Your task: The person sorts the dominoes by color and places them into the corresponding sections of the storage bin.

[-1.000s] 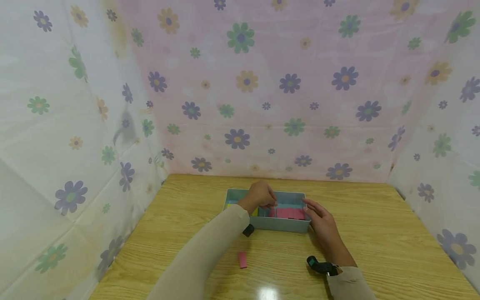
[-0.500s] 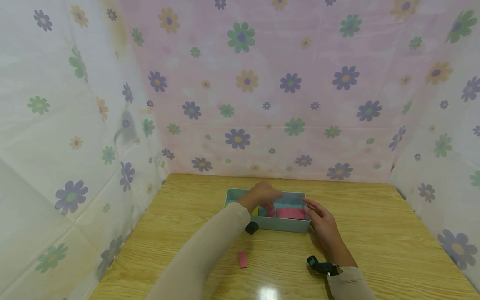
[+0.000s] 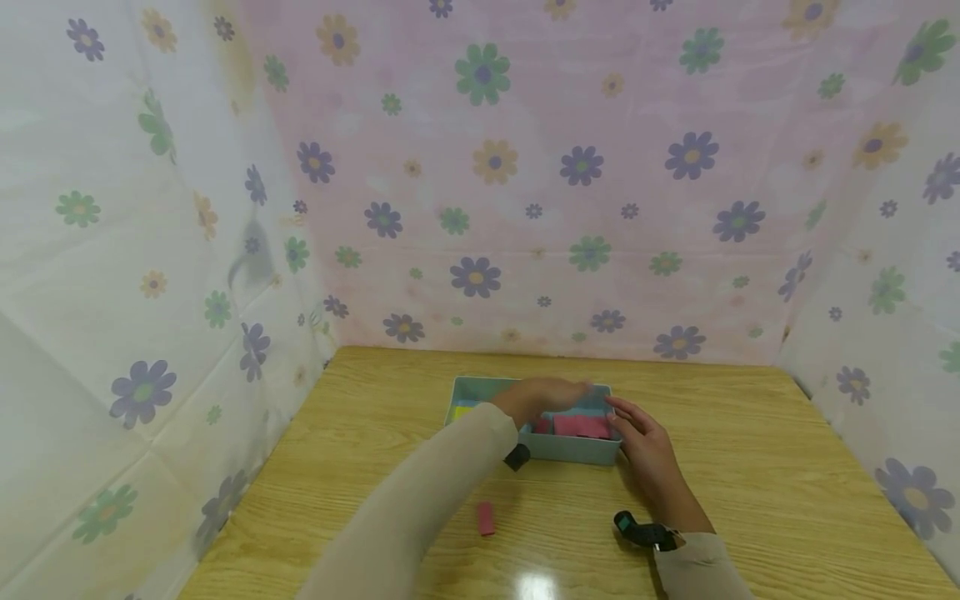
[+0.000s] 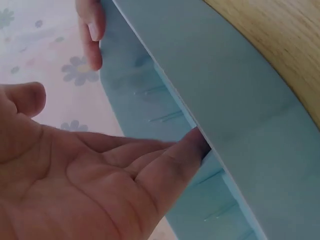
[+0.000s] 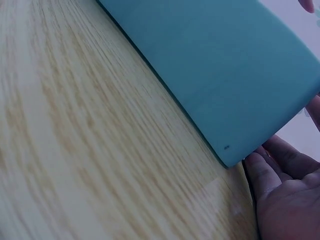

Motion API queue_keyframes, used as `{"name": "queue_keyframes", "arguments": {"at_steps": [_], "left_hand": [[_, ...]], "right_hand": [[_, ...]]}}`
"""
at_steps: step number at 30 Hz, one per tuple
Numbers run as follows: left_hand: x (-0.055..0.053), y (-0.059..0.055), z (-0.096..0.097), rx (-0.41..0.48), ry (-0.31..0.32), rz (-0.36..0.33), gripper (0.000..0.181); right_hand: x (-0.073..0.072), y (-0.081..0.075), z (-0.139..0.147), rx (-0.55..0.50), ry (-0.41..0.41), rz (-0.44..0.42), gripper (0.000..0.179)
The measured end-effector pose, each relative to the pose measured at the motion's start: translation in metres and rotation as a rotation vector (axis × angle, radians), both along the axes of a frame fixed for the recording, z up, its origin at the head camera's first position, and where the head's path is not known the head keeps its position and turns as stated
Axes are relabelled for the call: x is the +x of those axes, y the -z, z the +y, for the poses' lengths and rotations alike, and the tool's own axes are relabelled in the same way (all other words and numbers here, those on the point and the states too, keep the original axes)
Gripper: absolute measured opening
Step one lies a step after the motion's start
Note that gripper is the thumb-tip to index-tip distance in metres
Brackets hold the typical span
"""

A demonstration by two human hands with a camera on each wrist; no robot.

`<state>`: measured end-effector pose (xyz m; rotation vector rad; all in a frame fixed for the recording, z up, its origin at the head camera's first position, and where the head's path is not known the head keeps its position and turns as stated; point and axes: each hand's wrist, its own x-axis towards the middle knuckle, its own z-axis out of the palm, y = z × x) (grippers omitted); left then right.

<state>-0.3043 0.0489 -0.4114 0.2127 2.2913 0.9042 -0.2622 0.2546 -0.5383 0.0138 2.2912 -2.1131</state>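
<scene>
A light blue rectangular box [image 3: 570,451] stands on the wooden table. My left hand [image 3: 536,396] reaches over it; in the left wrist view that palm [image 4: 90,180] faces the camera, fingers extended down inside the box, thumb apart. Its fingertips are partly hidden by the near wall, and nothing shows in the hand. At the box's right end my right hand [image 3: 648,454] rests its fingers against the wall and rim. Flat pink pieces [image 3: 581,427] lie inside at the right, beside a darker pink piece [image 3: 542,426]. Something yellow [image 3: 462,412] shows at the left.
A small pink block [image 3: 486,518] lies on the table [image 3: 360,483] in front of the box. Flower-patterned cloth [image 3: 525,250] hangs behind and at both sides. My left forearm covers part of the box's near left side.
My left hand has slid rightwards over the box, its fingers going from bent to extended. The right hand and the box stay where they were.
</scene>
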Motion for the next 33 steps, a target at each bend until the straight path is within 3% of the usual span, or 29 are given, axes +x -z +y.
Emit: {"name": "queue_keyframes", "arguments": {"at_steps": [5,9,17,21,26,33], "left_hand": [[0.001,0.003,0.006,-0.065,0.066,-0.018,0.069],[0.001,0.008,0.01,-0.084,0.116,0.009,0.064],[0.002,0.011,0.011,-0.025,-0.014,0.046,0.068],[0.001,0.01,0.011,0.003,-0.048,0.08,0.07],[-0.003,0.01,0.012,-0.015,-0.053,0.123,0.069],[-0.003,0.02,0.013,-0.035,0.02,0.07,0.065]], "right_hand": [[0.0,0.0,-0.001,0.002,-0.004,0.012,0.05],[0.0,-0.001,-0.002,-0.014,-0.008,0.017,0.05],[0.001,-0.003,-0.002,-0.048,0.001,-0.006,0.05],[0.001,-0.003,-0.002,-0.026,0.0,0.001,0.052],[0.001,-0.004,-0.001,0.01,0.002,0.019,0.053],[0.001,-0.002,-0.001,-0.004,0.008,0.002,0.053]]}}
